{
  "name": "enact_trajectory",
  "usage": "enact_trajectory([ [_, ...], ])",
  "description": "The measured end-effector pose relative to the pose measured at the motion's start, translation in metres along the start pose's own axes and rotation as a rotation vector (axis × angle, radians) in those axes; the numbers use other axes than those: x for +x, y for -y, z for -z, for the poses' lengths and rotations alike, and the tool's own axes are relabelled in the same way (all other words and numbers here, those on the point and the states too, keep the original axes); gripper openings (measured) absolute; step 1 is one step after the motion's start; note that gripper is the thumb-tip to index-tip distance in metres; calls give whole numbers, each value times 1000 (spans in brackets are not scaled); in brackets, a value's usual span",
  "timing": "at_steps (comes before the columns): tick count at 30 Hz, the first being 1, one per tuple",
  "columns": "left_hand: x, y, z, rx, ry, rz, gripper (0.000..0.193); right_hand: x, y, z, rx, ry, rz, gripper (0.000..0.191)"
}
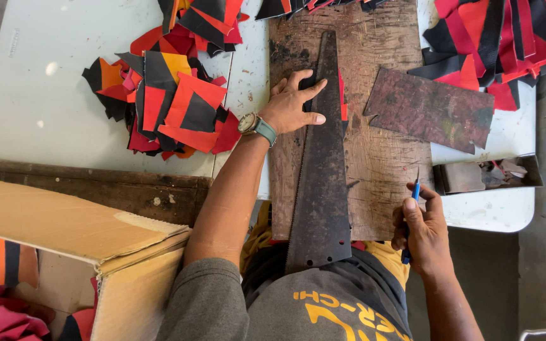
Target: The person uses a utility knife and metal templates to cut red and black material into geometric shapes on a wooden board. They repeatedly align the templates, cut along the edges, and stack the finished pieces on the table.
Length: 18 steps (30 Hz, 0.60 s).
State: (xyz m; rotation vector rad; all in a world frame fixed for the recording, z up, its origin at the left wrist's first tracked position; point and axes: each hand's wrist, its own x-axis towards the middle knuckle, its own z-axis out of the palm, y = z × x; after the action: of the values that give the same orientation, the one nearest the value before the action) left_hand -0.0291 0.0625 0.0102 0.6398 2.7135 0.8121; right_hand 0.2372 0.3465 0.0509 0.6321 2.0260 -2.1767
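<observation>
My left hand [293, 103] presses flat on a long dark tapered metal blade [321, 183] with a toothed left edge, lying lengthwise on a worn wooden board [383, 151]. A strip of red fabric [344, 108] peeks out from under the blade's right edge. My right hand [421, 230] hovers near the board's lower right corner, fingers closed around a small blue-handled knife [413, 196] pointing up. A watch sits on my left wrist.
Piles of red, black and orange fabric pieces [172, 95] lie left of the board, more [494, 44] at upper right. A dark stained template sheet [431, 108] rests right of the blade. A cardboard box [64, 240] of fabric stands lower left. A small tray [485, 175] sits right.
</observation>
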Motion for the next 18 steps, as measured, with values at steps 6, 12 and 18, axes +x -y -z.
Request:
enact_trajectory([
  [6,-4,-5,3,-19,-6,7,88,6,23,-5,-2,55,106,40],
  [12,-6,-19,15,28,20,21,99,46,58,-35,-354,76,93,30],
  [18,19,-60,41,268,275,137,119,144,89,-81,-900,110,144,28],
])
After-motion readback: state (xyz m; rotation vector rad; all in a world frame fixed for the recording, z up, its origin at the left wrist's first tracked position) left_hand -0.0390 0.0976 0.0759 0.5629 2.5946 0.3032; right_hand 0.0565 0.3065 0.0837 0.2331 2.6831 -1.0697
